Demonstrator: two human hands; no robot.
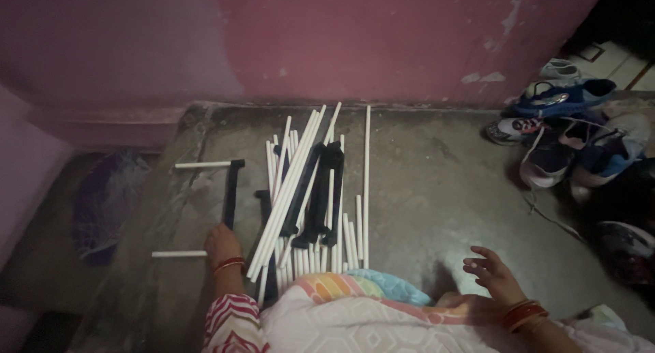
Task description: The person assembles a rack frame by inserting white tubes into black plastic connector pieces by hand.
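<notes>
The left hand (220, 242) is reaching down to the concrete floor (443, 189) and gripping the near end of a dark connector bar (230, 193), its fingers curled around it. This bar is lying roughly upright in the view, with a short white tube (202, 165) sticking out sideways from its far end and another short white tube (179, 254) lying just beside the hand at the near end (whether that one is joined to the bar cannot be told). Red bangles are sitting on the wrist.

The right hand (490, 270) is hovering over bare floor with fingers loosely spread and slightly bent, holding nothing, well apart from the parts.

Between the two hands a pile of long white tubes (293, 182) is lying on the floor, mixed with several more dark connector bars (321, 196), mostly pointing towards the pink wall (341, 39). One long tube is lying straight along the pile's right edge.

A heap of shoes (573, 141) is resting by the wall to the right, and a mesh bag (102, 203) is lying at the far left.
</notes>
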